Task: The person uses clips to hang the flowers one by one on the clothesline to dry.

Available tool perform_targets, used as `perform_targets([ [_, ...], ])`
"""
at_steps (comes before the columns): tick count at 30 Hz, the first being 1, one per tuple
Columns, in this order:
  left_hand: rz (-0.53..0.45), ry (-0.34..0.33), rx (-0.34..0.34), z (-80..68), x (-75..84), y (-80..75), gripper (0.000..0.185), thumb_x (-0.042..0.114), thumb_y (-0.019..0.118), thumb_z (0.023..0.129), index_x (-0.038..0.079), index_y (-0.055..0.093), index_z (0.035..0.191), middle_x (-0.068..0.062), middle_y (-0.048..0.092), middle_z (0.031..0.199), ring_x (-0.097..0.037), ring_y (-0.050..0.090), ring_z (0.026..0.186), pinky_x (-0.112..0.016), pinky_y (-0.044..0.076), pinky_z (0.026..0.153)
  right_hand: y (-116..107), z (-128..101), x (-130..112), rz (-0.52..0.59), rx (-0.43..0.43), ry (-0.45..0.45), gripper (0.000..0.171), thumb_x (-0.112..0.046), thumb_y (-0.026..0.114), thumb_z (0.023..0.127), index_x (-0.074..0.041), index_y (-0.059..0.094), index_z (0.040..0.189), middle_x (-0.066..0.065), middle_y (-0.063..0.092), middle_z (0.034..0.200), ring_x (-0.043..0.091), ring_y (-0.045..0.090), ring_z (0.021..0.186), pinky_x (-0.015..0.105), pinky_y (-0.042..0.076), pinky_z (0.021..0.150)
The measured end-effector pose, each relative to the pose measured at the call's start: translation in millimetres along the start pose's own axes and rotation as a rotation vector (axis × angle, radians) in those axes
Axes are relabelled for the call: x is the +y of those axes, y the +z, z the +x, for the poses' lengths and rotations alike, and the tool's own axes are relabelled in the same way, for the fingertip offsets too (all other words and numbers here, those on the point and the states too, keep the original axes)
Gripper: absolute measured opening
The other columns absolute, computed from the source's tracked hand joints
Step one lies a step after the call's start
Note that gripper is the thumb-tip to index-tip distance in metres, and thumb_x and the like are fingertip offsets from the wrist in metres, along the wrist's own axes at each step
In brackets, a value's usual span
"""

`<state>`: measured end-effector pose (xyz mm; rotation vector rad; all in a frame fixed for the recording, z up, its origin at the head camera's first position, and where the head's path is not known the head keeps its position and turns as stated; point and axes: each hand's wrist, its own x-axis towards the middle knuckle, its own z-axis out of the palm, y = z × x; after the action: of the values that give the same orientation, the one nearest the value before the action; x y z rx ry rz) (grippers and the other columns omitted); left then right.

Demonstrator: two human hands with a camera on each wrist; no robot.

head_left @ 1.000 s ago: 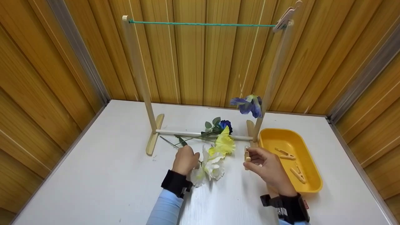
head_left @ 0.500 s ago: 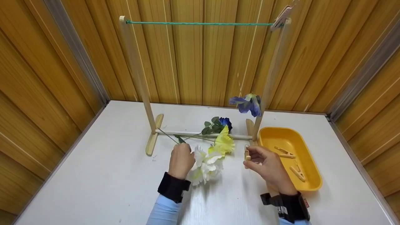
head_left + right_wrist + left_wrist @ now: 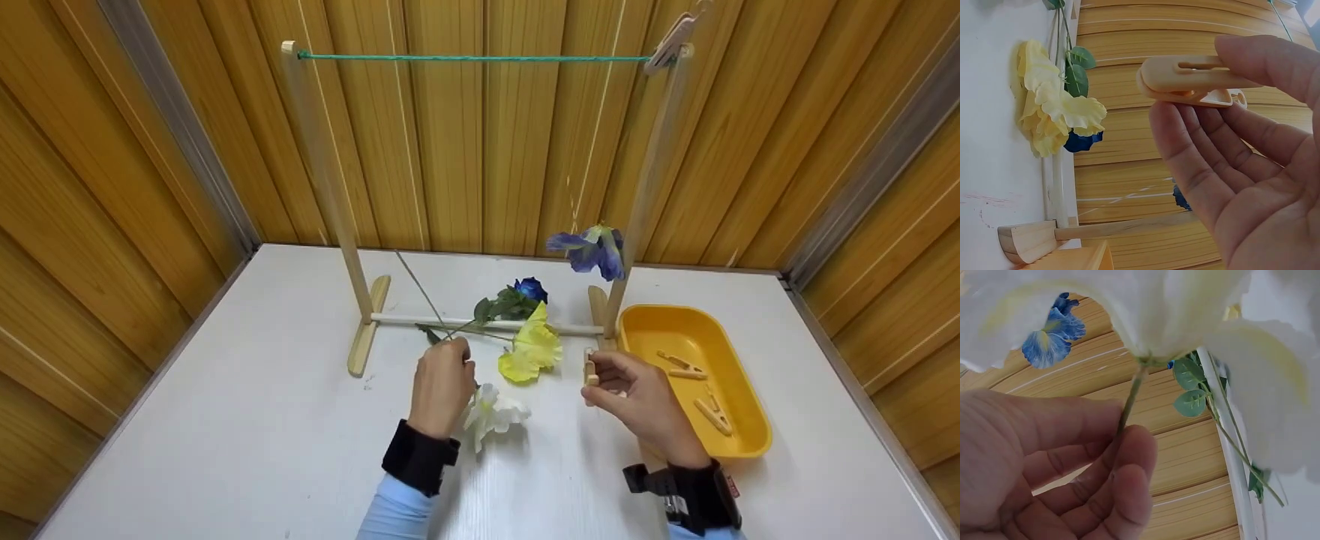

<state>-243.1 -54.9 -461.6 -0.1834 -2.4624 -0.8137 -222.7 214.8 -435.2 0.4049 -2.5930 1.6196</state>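
White flower hangs head-down, left hand pinching its stem; right hand pinches a peg. Better lift the stem level with the cord first.

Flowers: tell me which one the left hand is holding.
The white flower. The left hand pinches its stem and has it tilted off the table, while the yellow flower and dark blue flower lie flat and the blue-purple one hangs by the post.

Matt wooden rack, glossy yellow plastic tray, smooth plastic clothespin.
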Motion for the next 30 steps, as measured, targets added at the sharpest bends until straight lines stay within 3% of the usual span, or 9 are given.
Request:
perform_targets([
  [8,-0.127,0.116,-0.042,-1.1,1.3,8.5,0.02,-0.015,0.073,0.08,0.003,0.064,0.075,-0.006,0.057,0.071,-0.017,0.054,0.065,-0.028,0.046,0.058,0.3,0.3,-0.4,0.023,-0.011,0.017,0.043,0.0,0.079,0.088,0.006,0.065,0.128,0.013,0.069,0.106,0.019,0.068,0.093,0.02,0.057,0.082],
  [12,-0.193,0.145,-0.082,-0.3,4.5,10.3,0.021,-0.015,0.07,0.083,0.002,0.059,0.08,-0.007,0.059,0.075,-0.017,0.055,0.068,-0.027,0.046,0.06,0.2,1.1,-1.0,0.026,-0.016,0.031,0.043,-0.001,0.079,0.089,0.006,0.065,0.129,0.013,0.069,0.107,0.02,0.068,0.093,0.019,0.057,0.082],
  [19,-0.305,0.148,-0.143,-0.2,11.4,11.3,0.03,-0.016,0.066,0.089,0.004,0.046,0.095,-0.008,0.063,0.082,-0.019,0.061,0.073,-0.027,0.049,0.063,0.9,1.3,-0.4,0.034,-0.009,0.031,0.042,-0.001,0.079,0.089,0.004,0.066,0.128,0.013,0.07,0.107,0.019,0.069,0.093,0.02,0.057,0.082],
  [26,-0.37,0.144,-0.163,0.5,16.3,9.7,0.036,-0.013,0.065,0.09,0.004,0.049,0.118,-0.007,0.069,0.083,-0.017,0.068,0.073,-0.028,0.055,0.066,3.0,1.8,-1.1,0.066,-0.004,0.023,0.042,0.0,0.078,0.089,0.004,0.065,0.129,0.014,0.07,0.107,0.018,0.068,0.094,0.022,0.059,0.079],
  [30,-0.422,0.119,-0.19,0.7,18.1,8.3,0.032,-0.01,0.065,0.092,0.004,0.053,0.119,-0.007,0.07,0.085,-0.016,0.068,0.071,-0.026,0.054,0.064,3.5,1.8,-0.6,0.067,0.003,0.007,0.042,0.002,0.078,0.088,0.005,0.066,0.128,0.014,0.07,0.104,0.018,0.069,0.091,0.023,0.059,0.077],
])
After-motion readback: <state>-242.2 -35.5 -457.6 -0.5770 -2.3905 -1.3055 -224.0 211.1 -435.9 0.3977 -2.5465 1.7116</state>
